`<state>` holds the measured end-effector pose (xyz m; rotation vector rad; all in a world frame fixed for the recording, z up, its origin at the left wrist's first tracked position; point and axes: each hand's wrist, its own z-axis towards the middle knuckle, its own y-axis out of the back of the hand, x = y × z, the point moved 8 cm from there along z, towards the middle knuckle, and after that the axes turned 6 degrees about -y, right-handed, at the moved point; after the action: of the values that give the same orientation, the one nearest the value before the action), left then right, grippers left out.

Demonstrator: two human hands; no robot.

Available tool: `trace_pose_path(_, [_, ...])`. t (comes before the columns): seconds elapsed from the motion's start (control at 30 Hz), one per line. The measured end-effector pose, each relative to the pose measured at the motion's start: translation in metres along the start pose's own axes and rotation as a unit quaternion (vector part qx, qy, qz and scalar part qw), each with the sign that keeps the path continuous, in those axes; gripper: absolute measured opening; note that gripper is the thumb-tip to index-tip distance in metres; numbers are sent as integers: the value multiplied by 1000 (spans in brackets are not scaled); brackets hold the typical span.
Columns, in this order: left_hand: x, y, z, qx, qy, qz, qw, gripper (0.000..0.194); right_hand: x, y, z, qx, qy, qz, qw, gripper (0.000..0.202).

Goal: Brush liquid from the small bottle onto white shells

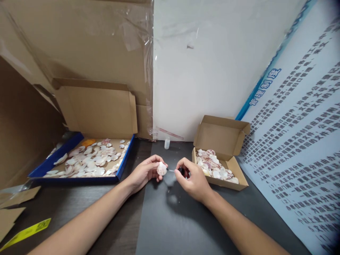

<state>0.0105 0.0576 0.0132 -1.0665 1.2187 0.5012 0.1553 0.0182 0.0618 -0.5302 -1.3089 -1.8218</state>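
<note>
A whitish, ribbed seashell [161, 169] is pinched between the thumb and fingers of my left hand [147, 171], its fan-shaped face towards me. My right hand [193, 180] grips a small brush [171, 171] with a black handle, mostly hidden in the fingers. The brush's thin end points left and reaches the shell's right edge; whether it touches cannot be made out. Both hands hover above a dark grey mat [162, 219]. Beyond them stands a small whitish bottle [167, 143].
On the left, a blue-edged cardboard box [126, 156] with its lid raised holds many seashells [91, 161]. A smaller open cardboard box [240, 173] on the right holds more shells [211, 163]. Cardboard and a white panel [202, 71] rise behind; a printed board [287, 141] leans at right.
</note>
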Motion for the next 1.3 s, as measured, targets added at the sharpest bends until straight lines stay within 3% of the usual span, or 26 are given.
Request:
trace_pose_path(0.7, [-2, -1, -2, 3, 6, 13, 1000, 20, 7, 4, -2, -26, 34, 18, 999, 7])
trace_pose_path(0.83, [-2, -1, -1, 4, 5, 13, 1000, 22, 9, -1, -2, 7, 39, 11, 999, 4])
trace_pose_path(1.0, [0, 0, 0, 5, 0, 23, 1000, 25, 9, 3, -2, -20, 42, 29, 998, 6])
trace_pose_path(1.17, [2, 2, 2, 7, -13, 30, 999, 30, 10, -4, -3, 26, 41, 21, 999, 3])
trace_pose_path(1.3, [2, 3, 2, 5, -21, 44, 999, 33, 9, 2, -3, -12, 37, 23, 999, 8])
